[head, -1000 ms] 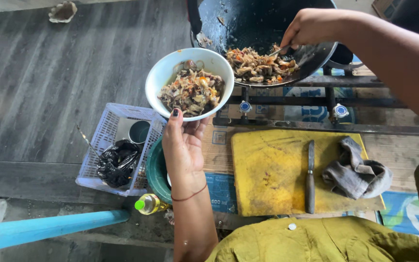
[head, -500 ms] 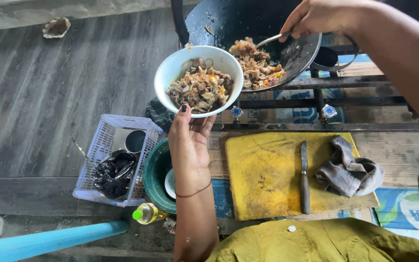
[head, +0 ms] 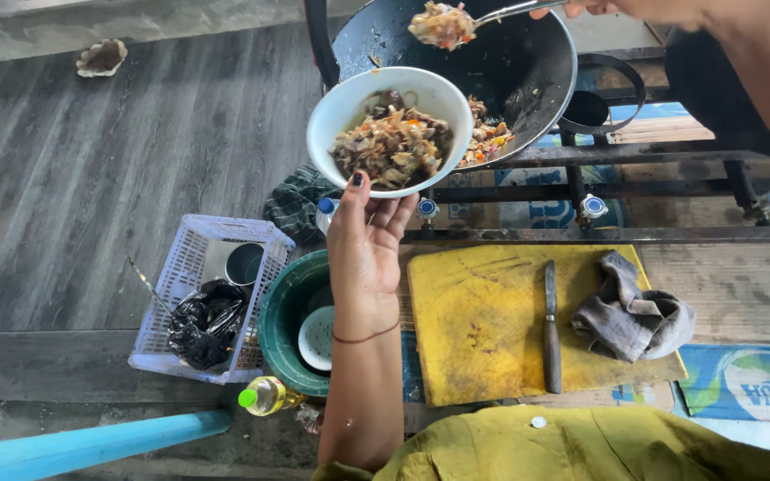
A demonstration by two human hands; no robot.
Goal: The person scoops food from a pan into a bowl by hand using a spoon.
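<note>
My left hand (head: 369, 233) holds a white bowl (head: 340, 107) from underneath, thumb on its rim; the bowl is heaped with stir-fried food. Just behind it sits a black wok (head: 528, 62) on a stove frame, with a little of the same food left at its near edge. My right hand (head: 612, 7), mostly cut off at the top edge, grips a metal spoon (head: 501, 12) loaded with food, raised above the wok and behind the bowl.
A yellow cutting board (head: 483, 330) carries a knife (head: 551, 330) and a grey rag (head: 632, 310). To its left stand a green basin (head: 278, 325), a lilac basket (head: 184, 272) with a black bag and a cup, and a small oil bottle (head: 267, 396). Stove knobs (head: 592, 207) face me.
The spoon has come up out of the wok with a load of food. The bowl now sits lower and nearer the wok's front edge as my view shifted.
</note>
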